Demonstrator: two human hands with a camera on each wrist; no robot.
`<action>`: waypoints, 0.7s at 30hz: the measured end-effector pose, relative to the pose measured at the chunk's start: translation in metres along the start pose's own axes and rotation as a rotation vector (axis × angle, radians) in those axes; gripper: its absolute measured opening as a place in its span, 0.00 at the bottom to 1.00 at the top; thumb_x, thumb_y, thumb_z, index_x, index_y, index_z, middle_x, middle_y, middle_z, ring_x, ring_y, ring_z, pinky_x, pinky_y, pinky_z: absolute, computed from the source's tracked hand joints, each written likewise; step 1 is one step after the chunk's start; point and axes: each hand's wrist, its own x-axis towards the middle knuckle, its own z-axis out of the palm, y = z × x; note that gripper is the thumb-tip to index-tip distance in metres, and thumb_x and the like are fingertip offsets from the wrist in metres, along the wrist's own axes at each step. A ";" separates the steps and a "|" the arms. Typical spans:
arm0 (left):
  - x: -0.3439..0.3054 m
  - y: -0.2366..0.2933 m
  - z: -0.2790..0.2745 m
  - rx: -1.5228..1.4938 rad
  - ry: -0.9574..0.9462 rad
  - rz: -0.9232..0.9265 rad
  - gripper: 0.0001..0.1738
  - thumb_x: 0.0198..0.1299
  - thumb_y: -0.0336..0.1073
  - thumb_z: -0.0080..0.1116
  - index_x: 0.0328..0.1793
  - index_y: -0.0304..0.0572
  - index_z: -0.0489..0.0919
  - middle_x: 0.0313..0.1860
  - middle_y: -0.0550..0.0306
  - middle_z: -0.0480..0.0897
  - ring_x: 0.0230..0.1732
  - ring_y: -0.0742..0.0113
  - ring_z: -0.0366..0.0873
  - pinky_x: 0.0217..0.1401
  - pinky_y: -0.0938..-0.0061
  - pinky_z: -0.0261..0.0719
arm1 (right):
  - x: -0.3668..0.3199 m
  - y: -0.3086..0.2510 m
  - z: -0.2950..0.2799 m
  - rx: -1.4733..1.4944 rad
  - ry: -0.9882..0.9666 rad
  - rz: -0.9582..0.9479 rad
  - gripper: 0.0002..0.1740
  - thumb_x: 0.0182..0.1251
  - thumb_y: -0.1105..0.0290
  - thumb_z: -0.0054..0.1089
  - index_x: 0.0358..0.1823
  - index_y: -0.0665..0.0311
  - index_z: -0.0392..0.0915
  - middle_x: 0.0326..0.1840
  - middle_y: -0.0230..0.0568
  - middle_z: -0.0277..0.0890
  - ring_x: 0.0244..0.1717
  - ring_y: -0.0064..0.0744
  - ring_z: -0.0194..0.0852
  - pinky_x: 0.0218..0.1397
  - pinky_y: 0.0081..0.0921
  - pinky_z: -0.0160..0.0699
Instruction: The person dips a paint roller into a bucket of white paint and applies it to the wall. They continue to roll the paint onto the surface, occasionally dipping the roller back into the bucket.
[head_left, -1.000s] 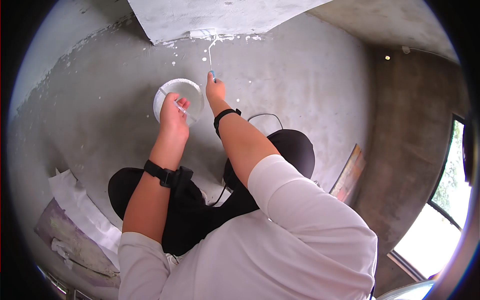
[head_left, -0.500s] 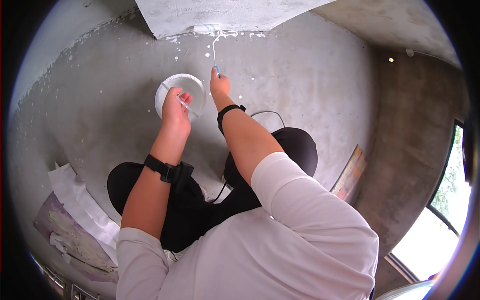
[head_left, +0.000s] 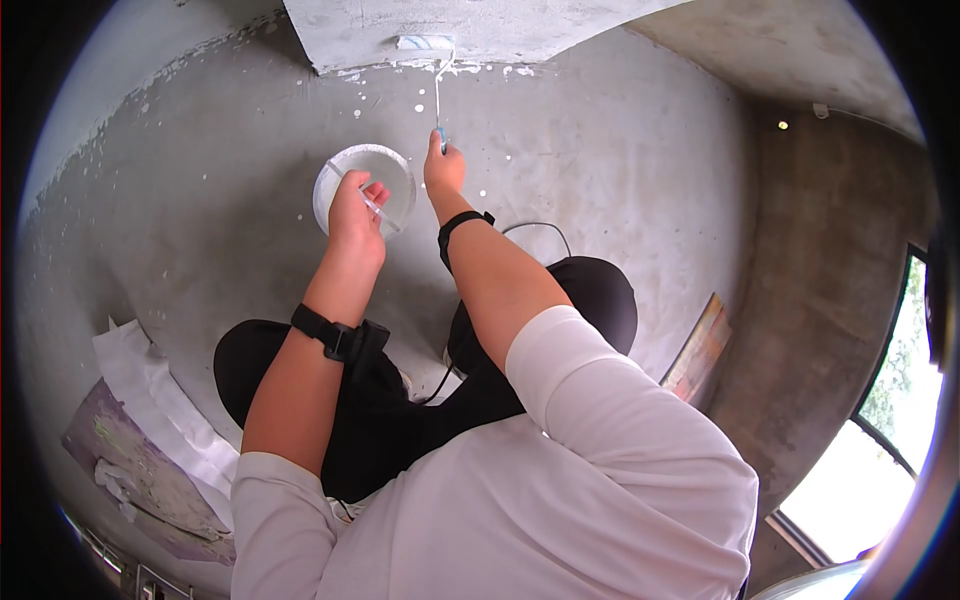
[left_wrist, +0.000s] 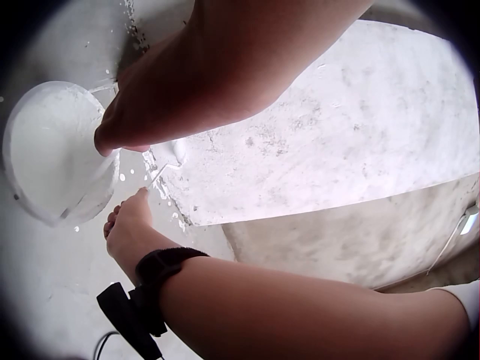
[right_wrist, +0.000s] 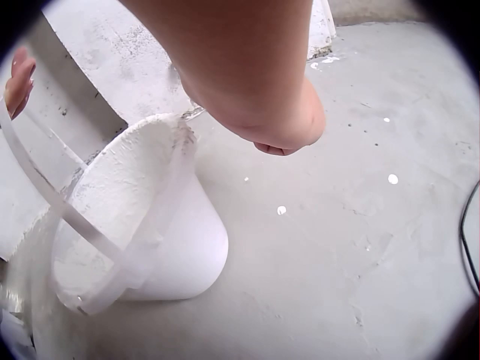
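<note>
My right hand (head_left: 443,172) grips the blue handle (head_left: 441,140) of a paint roller. Its thin bent frame runs up to the white roller sleeve (head_left: 425,43), which lies against the whitened wall face (head_left: 520,25) just above its bottom edge. To the left, my left hand (head_left: 355,215) holds the pale strap handle (right_wrist: 56,199) of a white paint bucket (right_wrist: 187,251), with the fingers curled round it. White paint coats the inside of the bucket, as the right wrist view shows. In that view the right forearm hides the roller.
White paint drops (right_wrist: 393,179) dot the grey concrete floor. A dark cable (head_left: 540,228) loops by the right knee. White sheeting (head_left: 165,410) and a stained board (head_left: 130,470) lie at lower left. Another board (head_left: 697,345) stands at right near the brown wall (head_left: 800,260).
The roller sleeve has moved a little up the wall face from its bottom edge, the right hand following. My left hand stays on the bucket's handle. The head view has shifted slightly.
</note>
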 end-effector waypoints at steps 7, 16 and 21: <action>-0.002 0.000 0.000 0.003 0.001 0.001 0.22 0.56 0.43 0.63 0.55 0.46 0.75 0.44 0.60 0.77 0.51 0.66 0.77 0.68 0.71 0.60 | -0.005 -0.005 -0.001 -0.008 0.016 -0.039 0.38 0.72 0.39 0.48 0.31 0.74 0.78 0.33 0.61 0.80 0.37 0.59 0.78 0.44 0.47 0.73; -0.002 0.000 0.000 -0.009 -0.002 0.001 0.21 0.56 0.42 0.63 0.55 0.45 0.75 0.45 0.59 0.76 0.50 0.66 0.76 0.68 0.72 0.63 | 0.000 0.000 0.006 -0.121 0.037 -0.023 0.38 0.72 0.38 0.48 0.32 0.73 0.81 0.34 0.62 0.81 0.41 0.61 0.80 0.46 0.48 0.75; -0.002 0.001 0.000 -0.012 -0.003 0.004 0.21 0.57 0.42 0.63 0.55 0.45 0.75 0.45 0.59 0.76 0.51 0.66 0.76 0.68 0.72 0.63 | -0.005 -0.009 -0.002 -0.069 -0.006 0.013 0.34 0.72 0.40 0.47 0.35 0.69 0.83 0.37 0.57 0.83 0.43 0.59 0.82 0.48 0.48 0.77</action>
